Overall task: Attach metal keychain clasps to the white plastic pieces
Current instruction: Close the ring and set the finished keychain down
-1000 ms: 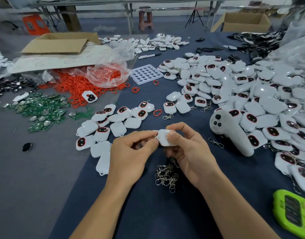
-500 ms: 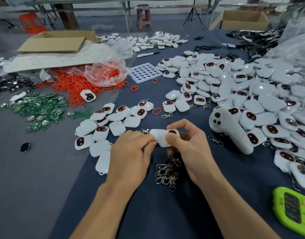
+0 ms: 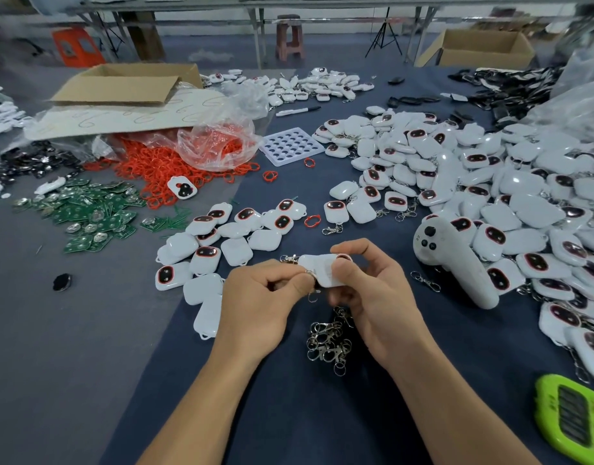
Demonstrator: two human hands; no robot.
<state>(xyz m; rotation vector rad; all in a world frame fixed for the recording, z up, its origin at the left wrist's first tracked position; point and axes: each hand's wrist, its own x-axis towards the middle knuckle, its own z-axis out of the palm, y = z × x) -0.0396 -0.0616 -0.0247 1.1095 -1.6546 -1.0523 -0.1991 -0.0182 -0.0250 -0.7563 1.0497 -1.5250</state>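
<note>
Both hands are working over the middle of the table (image 3: 289, 424), toward its near edge. The right hand (image 3: 376, 297) is gripping a white plastic piece (image 3: 317, 267), thumb pressing on the top face and the other fingers curling round from the far side and underneath. The left hand (image 3: 255, 307) is pinching a metal clasp (image 3: 289, 259) at the piece's left end, thumb and forefinger curled tight, the remaining fingers folding into the palm. The clasp's hook is sticking out past the left knuckles and its ring is sitting against the piece's corner. Can't tell if it's threaded through yet.

A tangle of spare clasps (image 3: 327, 344) is lying on the cloth right under the hands, on the near-edge side. One stray clasp (image 3: 424, 280) is lying just right of the right hand, beside a white controller (image 3: 453, 260). A cluster of bare white pieces (image 3: 218, 253) is sitting just left of the hands. A big heap of pieces (image 3: 490, 182), many showing clasps, is covering the right side out to the right edge. A green gadget (image 3: 574, 421) is poking in at the near right corner.

Toward the left edge, green circuit boards (image 3: 87, 213) are lying spread out, with orange rings (image 3: 154, 169) spilling from a clear bag (image 3: 215, 142) and a cardboard box (image 3: 121, 85) sitting behind. A perforated tray (image 3: 290, 146) and a marker (image 3: 297, 111) are lying toward the far edge.
</note>
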